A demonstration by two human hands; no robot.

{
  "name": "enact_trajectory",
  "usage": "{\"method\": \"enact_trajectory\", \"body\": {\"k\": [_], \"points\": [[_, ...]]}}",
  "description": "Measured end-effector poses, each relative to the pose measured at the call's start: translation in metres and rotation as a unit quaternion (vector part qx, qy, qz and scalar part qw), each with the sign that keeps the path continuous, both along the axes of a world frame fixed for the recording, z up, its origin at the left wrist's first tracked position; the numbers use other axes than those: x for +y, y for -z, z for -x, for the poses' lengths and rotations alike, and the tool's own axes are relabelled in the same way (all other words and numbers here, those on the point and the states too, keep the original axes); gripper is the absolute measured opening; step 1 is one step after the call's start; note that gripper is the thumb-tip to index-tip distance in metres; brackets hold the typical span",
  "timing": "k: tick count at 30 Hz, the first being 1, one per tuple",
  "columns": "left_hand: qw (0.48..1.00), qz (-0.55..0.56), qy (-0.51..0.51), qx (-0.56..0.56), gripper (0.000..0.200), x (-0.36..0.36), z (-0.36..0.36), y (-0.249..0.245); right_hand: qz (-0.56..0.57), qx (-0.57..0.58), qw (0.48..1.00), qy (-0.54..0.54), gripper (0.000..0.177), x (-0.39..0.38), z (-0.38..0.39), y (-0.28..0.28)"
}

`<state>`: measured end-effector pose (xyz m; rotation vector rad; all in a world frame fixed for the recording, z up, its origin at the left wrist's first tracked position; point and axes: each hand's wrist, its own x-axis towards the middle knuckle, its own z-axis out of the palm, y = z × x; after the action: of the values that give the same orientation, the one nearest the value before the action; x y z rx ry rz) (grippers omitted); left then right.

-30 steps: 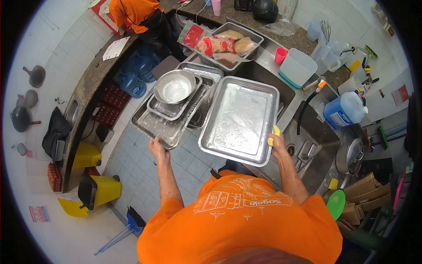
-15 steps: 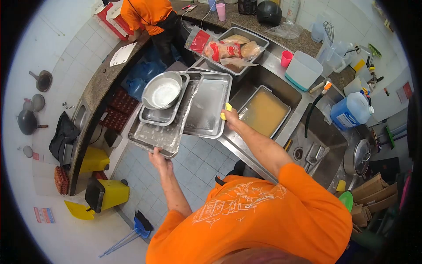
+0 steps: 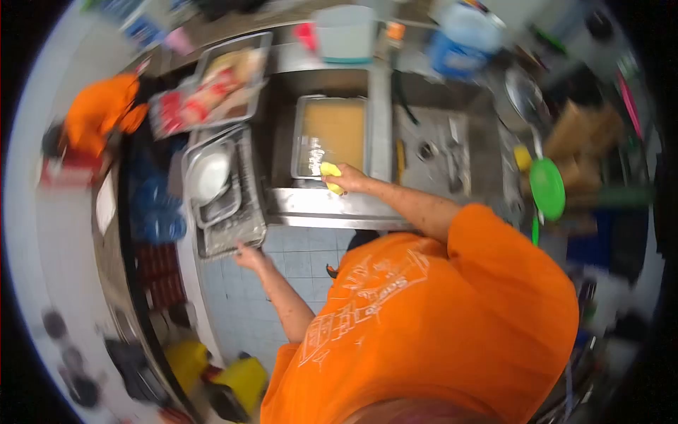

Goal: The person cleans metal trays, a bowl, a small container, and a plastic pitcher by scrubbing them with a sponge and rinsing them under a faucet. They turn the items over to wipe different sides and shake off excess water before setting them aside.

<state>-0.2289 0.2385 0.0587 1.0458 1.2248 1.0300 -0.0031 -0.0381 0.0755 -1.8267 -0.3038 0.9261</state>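
Observation:
My left hand (image 3: 252, 257) is closed on the near edge of a large metal baking tray (image 3: 244, 225). On that tray sit a smaller rectangular pan (image 3: 220, 212) and a round metal pan (image 3: 210, 173). Pinched in my right hand (image 3: 352, 179) is a yellow sponge (image 3: 330, 175), over the near edge of a rectangular tub (image 3: 299, 141) of cloudy yellowish-brown water. The tub stands in the steel sink (image 3: 277, 155). Motion blurs part of the picture.
Packaged food fills a grey tub (image 3: 265, 60) at the back left. A clear plastic container (image 3: 346, 35) and blue jug (image 3: 462, 42) stand behind the sinks. A co-worker in orange (image 3: 102, 109) bends at the far left counter. Yellow bins (image 3: 244, 385) stand lower left.
My right hand has moved with the sponge from the tray's edge to the tub of water. My view has turned to the right. My left hand keeps hold of the large tray.

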Motion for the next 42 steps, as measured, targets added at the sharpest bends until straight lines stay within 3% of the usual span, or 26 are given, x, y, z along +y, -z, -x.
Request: {"method": "enact_trajectory", "body": {"k": [1,3,5,8,11,14,17,18,21,22,24,27,30,33,36,39,40,42], "points": [[0.995,-0.062,0.022,0.081,0.052,0.008,-0.001,0.016,0.011,-0.005,0.998,0.065,0.037,-0.038,-0.003,0.009],[0.974,-0.053,0.072,0.208,0.062,0.004,-0.003,-0.011,0.027,-0.028,0.986,0.163,0.038,-0.114,-0.003,0.019],[0.929,-0.105,0.117,0.335,0.065,0.02,0.01,-0.002,0.087,-0.058,0.928,0.357,0.038,-0.182,-0.003,0.032],[0.945,-0.042,0.106,0.308,0.06,0.026,0.016,0.0,0.177,-0.06,0.867,0.462,0.043,-0.306,-0.028,0.131],[0.976,-0.029,-0.084,0.198,0.051,-0.034,-0.015,-0.039,0.288,-0.041,0.776,0.56,0.042,-0.379,-0.043,0.175],[0.945,-0.165,-0.118,0.257,0.042,-0.047,-0.007,-0.003,0.343,0.065,0.777,0.524,0.041,-0.434,-0.052,0.237],[0.959,-0.187,0.009,0.212,0.036,-0.115,-0.024,-0.023,0.428,0.088,0.824,0.361,0.044,-0.455,-0.054,0.258],[0.96,-0.182,0.057,0.204,0.034,-0.132,-0.029,-0.025,0.458,0.06,0.813,0.356,0.038,-0.456,-0.058,0.269],[0.943,-0.187,0.187,0.204,0.027,-0.175,-0.031,-0.03,0.418,-0.013,0.763,0.493,0.035,-0.439,-0.081,0.246],[0.929,-0.2,0.222,0.217,0.025,-0.19,-0.034,-0.031,0.354,-0.073,0.758,0.543,0.033,-0.425,-0.087,0.224],[0.911,-0.203,0.272,0.232,0.023,-0.21,-0.033,-0.026,0.226,-0.158,0.886,0.373,0.04,-0.407,-0.097,0.231],[0.906,-0.165,0.305,0.243,0.021,-0.234,-0.024,-0.004,0.289,-0.131,0.858,0.404,0.064,-0.365,-0.115,0.288],[0.897,-0.133,0.325,0.269,0.019,-0.261,-0.025,0.001,0.281,0.05,0.748,0.599,0.089,-0.36,-0.146,0.259],[0.873,-0.141,0.349,0.309,0.019,-0.284,-0.015,-0.001,0.327,0.107,0.697,0.629,0.094,-0.374,-0.177,0.242],[0.864,-0.108,0.35,0.345,0.02,-0.288,0.007,0.003,0.36,0.051,0.732,0.576,0.093,-0.392,-0.195,0.221],[0.862,-0.095,0.345,0.359,0.021,-0.291,0.017,0.004,0.346,0.062,0.751,0.559,0.092,-0.419,-0.211,0.258],[0.86,-0.095,0.343,0.365,0.021,-0.292,0.017,0.003,0.343,0.019,0.757,0.556,0.096,-0.429,-0.213,0.291],[0.867,-0.092,0.339,0.354,0.022,-0.296,0.011,0.001,0.301,0.008,0.778,0.551,0.1,-0.441,-0.207,0.293]]}}
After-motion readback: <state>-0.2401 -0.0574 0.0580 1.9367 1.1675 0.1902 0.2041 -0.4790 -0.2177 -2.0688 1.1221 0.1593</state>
